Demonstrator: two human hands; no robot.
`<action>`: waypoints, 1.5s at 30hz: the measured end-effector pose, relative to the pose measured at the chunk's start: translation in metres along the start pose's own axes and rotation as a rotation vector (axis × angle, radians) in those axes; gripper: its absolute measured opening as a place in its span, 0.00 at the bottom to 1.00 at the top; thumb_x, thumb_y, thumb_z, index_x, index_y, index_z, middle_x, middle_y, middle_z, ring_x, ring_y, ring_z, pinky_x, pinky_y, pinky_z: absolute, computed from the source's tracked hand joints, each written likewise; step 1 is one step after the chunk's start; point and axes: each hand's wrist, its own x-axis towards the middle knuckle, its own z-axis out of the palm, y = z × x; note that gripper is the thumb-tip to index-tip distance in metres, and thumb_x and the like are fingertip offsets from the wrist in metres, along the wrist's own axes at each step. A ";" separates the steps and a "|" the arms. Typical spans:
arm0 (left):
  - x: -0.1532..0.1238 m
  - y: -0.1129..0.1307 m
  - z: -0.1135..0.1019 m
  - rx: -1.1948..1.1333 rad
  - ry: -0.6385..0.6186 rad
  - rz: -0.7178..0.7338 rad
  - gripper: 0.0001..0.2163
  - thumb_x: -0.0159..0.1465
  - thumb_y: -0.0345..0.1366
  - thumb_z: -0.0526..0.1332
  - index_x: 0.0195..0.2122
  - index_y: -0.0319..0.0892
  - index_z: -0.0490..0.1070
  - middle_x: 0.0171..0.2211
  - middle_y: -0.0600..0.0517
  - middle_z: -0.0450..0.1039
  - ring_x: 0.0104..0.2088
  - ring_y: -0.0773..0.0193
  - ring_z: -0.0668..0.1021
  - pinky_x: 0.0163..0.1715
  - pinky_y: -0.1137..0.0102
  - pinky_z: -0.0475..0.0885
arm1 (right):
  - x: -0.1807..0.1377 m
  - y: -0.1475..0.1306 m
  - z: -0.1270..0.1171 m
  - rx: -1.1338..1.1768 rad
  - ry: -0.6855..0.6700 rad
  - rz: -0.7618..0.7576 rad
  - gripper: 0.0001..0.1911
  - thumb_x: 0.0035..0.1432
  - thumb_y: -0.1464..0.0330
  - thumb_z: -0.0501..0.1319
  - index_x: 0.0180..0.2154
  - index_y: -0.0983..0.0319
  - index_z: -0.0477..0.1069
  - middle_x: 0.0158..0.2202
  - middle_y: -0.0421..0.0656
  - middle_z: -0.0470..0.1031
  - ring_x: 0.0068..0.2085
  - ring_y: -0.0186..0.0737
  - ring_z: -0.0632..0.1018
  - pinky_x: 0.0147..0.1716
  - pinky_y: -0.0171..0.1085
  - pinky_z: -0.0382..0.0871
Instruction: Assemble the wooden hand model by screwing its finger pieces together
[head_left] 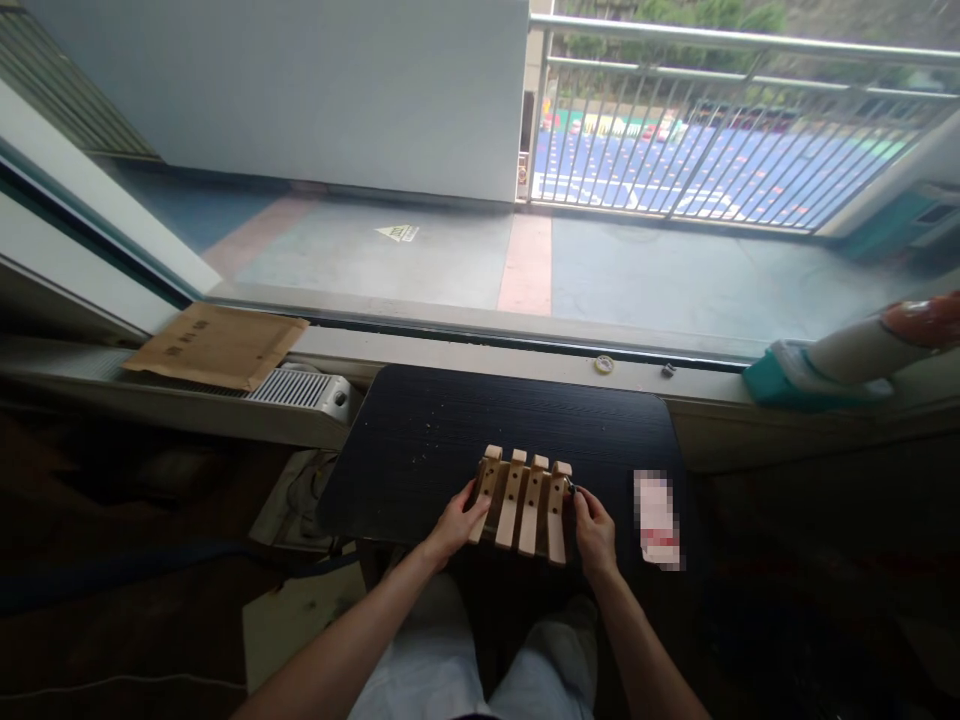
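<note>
A wooden rack [532, 500] with several pale, hook-shaped slats, each marked with dark holes or screw heads, is held over the front edge of the black table. My left hand [455, 527] grips its left end, with the thumb lying over the outermost slat. At the other end, my right hand [596, 532] has its fingers closed at the right side. A small dark piece [572, 488] shows by the right fingertips, too small to name. The rack's underside and the fingers beneath it are hidden.
Small crumbs lie on the black table [525, 405]. A blurred pink item [657, 520] is at its right edge. Along the window sill are a tape roll [604, 365] and a teal container [787, 378]. A brown envelope [214, 345] rests on the radiator [300, 390] at left.
</note>
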 end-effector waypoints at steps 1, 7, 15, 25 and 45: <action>-0.002 -0.002 -0.001 0.050 0.047 -0.004 0.21 0.62 0.39 0.57 0.57 0.44 0.64 0.53 0.49 0.72 0.52 0.59 0.75 0.51 0.67 0.70 | -0.001 -0.001 0.000 -0.018 -0.011 -0.009 0.27 0.50 0.53 0.58 0.45 0.66 0.73 0.40 0.49 0.80 0.42 0.46 0.79 0.39 0.38 0.74; 0.009 0.016 -0.003 0.336 0.290 0.241 0.15 0.59 0.32 0.59 0.47 0.40 0.72 0.46 0.46 0.73 0.48 0.60 0.75 0.51 0.68 0.68 | 0.006 -0.017 -0.005 -0.128 -0.047 -0.022 0.28 0.49 0.54 0.58 0.45 0.68 0.74 0.40 0.50 0.80 0.43 0.47 0.79 0.39 0.38 0.73; 0.015 0.025 -0.005 0.617 0.252 0.398 0.12 0.61 0.34 0.59 0.45 0.47 0.75 0.37 0.52 0.74 0.40 0.62 0.75 0.44 0.66 0.67 | -0.008 -0.008 -0.016 -0.109 -0.013 0.018 0.29 0.43 0.52 0.61 0.42 0.67 0.76 0.38 0.49 0.80 0.42 0.48 0.79 0.36 0.37 0.72; 0.030 0.020 -0.006 0.492 0.250 0.404 0.07 0.62 0.35 0.58 0.35 0.44 0.76 0.36 0.53 0.74 0.36 0.65 0.76 0.40 0.69 0.68 | -0.044 -0.073 -0.022 -0.474 -0.127 -0.276 0.23 0.57 0.55 0.54 0.45 0.63 0.72 0.39 0.46 0.78 0.38 0.43 0.77 0.36 0.36 0.69; 0.035 0.010 -0.003 0.553 0.295 0.486 0.07 0.62 0.33 0.58 0.38 0.44 0.76 0.35 0.52 0.76 0.38 0.63 0.76 0.41 0.67 0.65 | -0.052 -0.158 0.088 -1.583 -0.557 -0.723 0.13 0.64 0.68 0.50 0.40 0.58 0.74 0.38 0.44 0.76 0.38 0.37 0.76 0.33 0.32 0.61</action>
